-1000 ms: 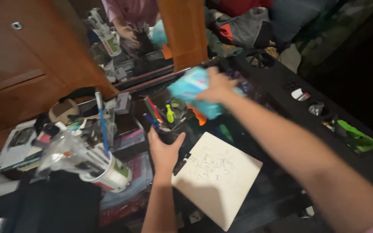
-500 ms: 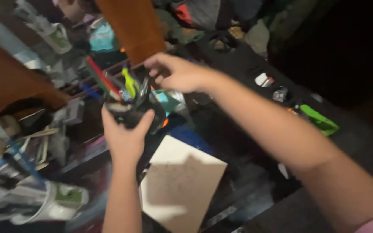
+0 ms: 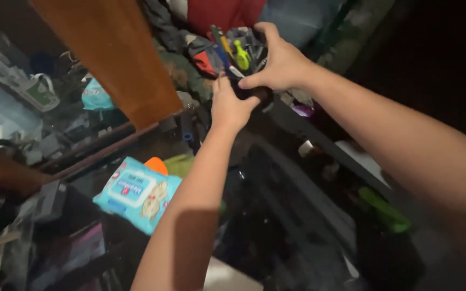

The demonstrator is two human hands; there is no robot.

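You are looking down at a dark, glossy tabletop (image 3: 276, 215) in a dim room, its surface picking up faint reflections. A broad orange-brown wooden panel (image 3: 109, 59) slants across the upper left, and beyond the far edge of the tabletop lies a heap of clothing (image 3: 211, 21) in red, grey and green.

Near the left edge of the tabletop a light blue pack of wet wipes (image 3: 136, 193) lies flat, with an orange thing (image 3: 156, 164) just behind it, partly hidden. A second teal packet (image 3: 97, 97) shows further back on the left, beside the wooden panel. Toward the right edge sits a bright green object (image 3: 386, 210), and a small white thing (image 3: 305, 148) rests closer to the far edge. Your own left forearm crosses the middle of the view and covers part of the tabletop.

You hold a dark pen holder (image 3: 246, 89) raised above the far edge of the tabletop, up in front of the clothing. Pens and markers (image 3: 235, 51) stand in it, among them a yellow-green one and a blue one. Your left hand (image 3: 232, 105) cups the holder from below, fingers wrapped against it. Your right hand (image 3: 279, 62) curls over its top and side, thumb pressed to the front, closed around it.
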